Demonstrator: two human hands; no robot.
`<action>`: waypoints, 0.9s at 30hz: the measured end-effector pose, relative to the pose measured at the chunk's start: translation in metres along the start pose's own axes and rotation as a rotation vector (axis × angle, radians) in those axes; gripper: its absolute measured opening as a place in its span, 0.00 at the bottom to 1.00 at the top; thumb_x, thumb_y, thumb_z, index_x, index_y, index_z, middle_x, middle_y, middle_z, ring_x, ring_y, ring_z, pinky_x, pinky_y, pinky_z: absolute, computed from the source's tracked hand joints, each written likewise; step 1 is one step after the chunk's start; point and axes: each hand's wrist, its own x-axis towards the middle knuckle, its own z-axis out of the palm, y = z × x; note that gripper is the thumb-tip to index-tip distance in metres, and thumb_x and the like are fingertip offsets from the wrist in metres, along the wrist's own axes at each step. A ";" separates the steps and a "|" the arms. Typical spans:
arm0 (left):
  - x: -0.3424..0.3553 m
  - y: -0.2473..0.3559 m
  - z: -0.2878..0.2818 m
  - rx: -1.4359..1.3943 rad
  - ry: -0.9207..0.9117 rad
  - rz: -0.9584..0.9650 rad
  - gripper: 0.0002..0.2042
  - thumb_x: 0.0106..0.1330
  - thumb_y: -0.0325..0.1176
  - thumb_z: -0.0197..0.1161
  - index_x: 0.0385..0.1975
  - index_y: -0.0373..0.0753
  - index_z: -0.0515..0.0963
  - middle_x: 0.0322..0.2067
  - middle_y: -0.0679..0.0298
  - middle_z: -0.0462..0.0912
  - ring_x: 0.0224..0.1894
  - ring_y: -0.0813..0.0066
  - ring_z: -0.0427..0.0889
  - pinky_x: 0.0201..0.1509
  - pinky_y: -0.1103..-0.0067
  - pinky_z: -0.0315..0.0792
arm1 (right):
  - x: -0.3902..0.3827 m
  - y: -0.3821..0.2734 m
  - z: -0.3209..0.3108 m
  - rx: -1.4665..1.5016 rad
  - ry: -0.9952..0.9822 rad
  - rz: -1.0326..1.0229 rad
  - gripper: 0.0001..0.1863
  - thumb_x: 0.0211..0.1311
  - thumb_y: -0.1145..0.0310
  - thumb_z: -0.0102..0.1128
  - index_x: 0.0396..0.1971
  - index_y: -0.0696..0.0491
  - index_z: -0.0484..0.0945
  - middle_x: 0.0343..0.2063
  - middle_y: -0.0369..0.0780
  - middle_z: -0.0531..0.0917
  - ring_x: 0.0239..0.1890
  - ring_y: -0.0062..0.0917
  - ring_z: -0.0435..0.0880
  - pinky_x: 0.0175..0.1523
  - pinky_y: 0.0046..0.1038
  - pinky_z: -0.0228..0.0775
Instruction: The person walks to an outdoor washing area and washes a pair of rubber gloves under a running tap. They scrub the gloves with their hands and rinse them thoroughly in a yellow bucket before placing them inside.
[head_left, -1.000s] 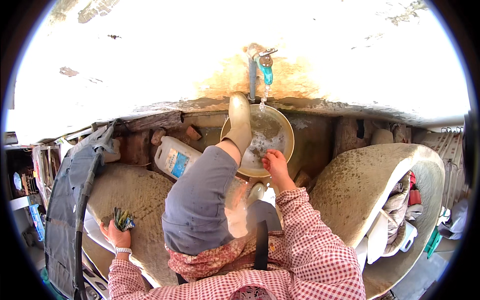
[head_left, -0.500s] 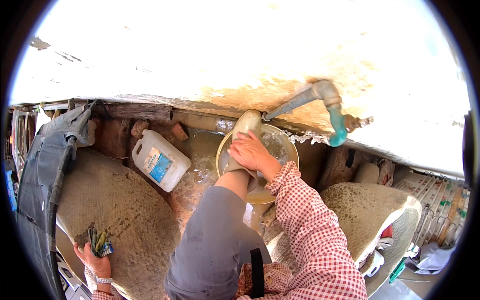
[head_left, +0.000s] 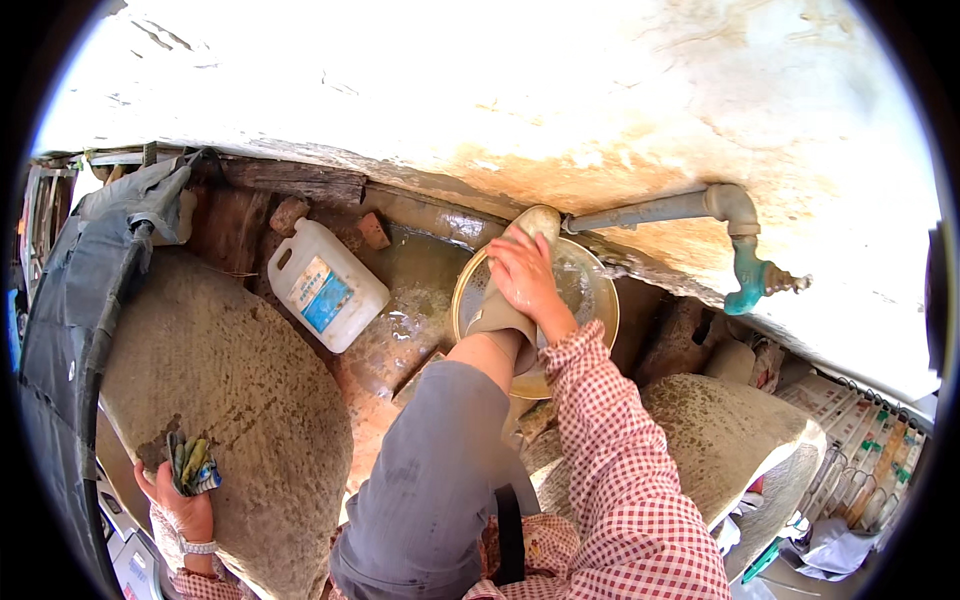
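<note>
My right hand lies on a muddy tan rubber boot with its fingers spread over the upper. My leg in grey trousers wears that boot. The boot extends across a pale yellow basin holding water, its toe near the wall. At the lower left, my left hand rests on a broad stone slab, a watch at its wrist. Against its fingers sits a bunched wad of dirty gloves, apparently in its grasp; the wad hides part of the fingers.
A tap on a grey pipe juts from the wall beside the basin. A white plastic jug stands left on the wet ground, near a brick piece. Another stone lies right, wire racks beyond. Dark sheeting hangs at far left.
The view has shifted, so the tap appears farther right. My right hand has slid along the boot toward its toe, with its fingers more spread. My left hand stays on the slab.
</note>
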 end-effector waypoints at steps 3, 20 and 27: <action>0.002 0.005 -0.010 0.007 -0.010 0.035 0.13 0.46 0.24 0.64 0.34 0.37 0.75 0.32 0.60 0.75 0.55 0.48 0.60 0.63 0.61 0.50 | -0.039 -0.021 0.009 0.402 0.355 0.618 0.26 0.54 0.59 0.57 0.51 0.57 0.68 0.48 0.45 0.73 0.57 0.33 0.65 0.61 0.38 0.55; -0.009 0.002 -0.007 0.040 -0.008 -0.134 0.18 0.46 0.31 0.66 0.39 0.42 0.73 0.40 0.62 0.76 0.62 0.49 0.51 0.59 0.56 0.54 | -0.121 -0.060 -0.045 1.482 -0.038 1.072 0.25 0.59 0.51 0.51 0.53 0.48 0.65 0.44 0.35 0.72 0.40 0.26 0.72 0.43 0.30 0.68; -0.011 0.002 -0.014 0.045 -0.066 -0.184 0.21 0.45 0.31 0.66 0.42 0.42 0.73 0.44 0.62 0.74 0.63 0.51 0.51 0.60 0.58 0.53 | -0.159 -0.073 -0.045 1.525 -0.112 1.123 0.27 0.61 0.51 0.48 0.55 0.48 0.60 0.48 0.35 0.70 0.45 0.27 0.72 0.46 0.29 0.66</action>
